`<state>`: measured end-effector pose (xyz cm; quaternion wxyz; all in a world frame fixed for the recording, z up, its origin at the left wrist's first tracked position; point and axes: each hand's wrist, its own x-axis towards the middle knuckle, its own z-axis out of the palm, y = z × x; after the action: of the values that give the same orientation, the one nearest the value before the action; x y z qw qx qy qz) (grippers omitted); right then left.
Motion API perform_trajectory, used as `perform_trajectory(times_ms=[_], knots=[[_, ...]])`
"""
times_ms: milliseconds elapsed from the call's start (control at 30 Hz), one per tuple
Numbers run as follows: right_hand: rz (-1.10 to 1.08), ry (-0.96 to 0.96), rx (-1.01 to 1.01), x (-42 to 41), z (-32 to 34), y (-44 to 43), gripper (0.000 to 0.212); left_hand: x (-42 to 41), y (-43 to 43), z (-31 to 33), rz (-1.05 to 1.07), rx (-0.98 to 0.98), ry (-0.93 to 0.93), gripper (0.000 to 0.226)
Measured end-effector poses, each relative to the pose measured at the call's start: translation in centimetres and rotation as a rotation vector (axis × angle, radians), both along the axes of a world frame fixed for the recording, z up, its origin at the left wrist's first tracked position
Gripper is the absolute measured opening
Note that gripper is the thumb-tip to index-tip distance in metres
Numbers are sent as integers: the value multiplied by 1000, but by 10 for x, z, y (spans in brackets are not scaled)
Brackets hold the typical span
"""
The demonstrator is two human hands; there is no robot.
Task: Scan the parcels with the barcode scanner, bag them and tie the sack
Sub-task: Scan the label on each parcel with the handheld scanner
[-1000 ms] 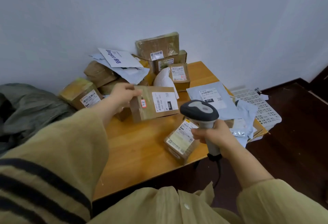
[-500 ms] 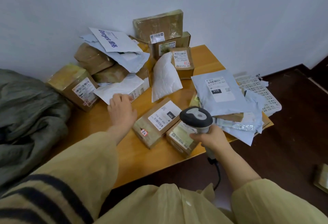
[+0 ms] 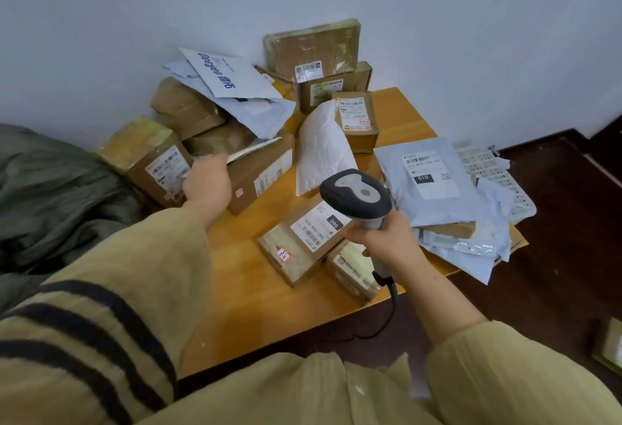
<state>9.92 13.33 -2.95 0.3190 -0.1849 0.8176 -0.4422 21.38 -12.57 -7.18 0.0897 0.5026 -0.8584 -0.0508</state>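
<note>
We hold the barcode scanner [image 3: 356, 194], grey with a dark head, upright in our right grip [image 3: 387, 243]. Just beyond it a flat brown box [image 3: 303, 243] lies face up, showing a white label marked 060 and a small red sticker. It touches a smaller brown box [image 3: 350, 273] at the front edge of the surface [image 3: 242, 307]. A grey mailer [image 3: 427, 185] labelled 010 tops a heap on the right. More brown boxes [image 3: 313, 47] and pale mailers [image 3: 232, 78] are piled against the wall.

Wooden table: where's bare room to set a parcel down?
Bare wood: the wooden table's near-left front, between the striped sleeve and the brown cardboard box labelled 060, and the far right corner behind the small brown carton. Crowded: the back-left heap of boxes and mailers, the grey plastic mailers at right.
</note>
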Motion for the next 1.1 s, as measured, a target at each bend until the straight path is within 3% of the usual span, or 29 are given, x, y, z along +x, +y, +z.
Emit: perform_trajectory(times_ms=[300,600,667,867,1100], knots=[[28,-51,-127,6,8,-7,20,15,9,79,-94,-67,477,30],[-74,-132,-289,0,23,11,39,12,55,121,114,371,998,9],[-83,-158,-321,-1,25,17,39,7,63,124,130,461,1022,6],[-23,-185,-371,-2,34,34,23,-5,74,123,119,691,927,23],[33,-175,-346,2,42,46,17,-11,85,122,58,681,914,25]])
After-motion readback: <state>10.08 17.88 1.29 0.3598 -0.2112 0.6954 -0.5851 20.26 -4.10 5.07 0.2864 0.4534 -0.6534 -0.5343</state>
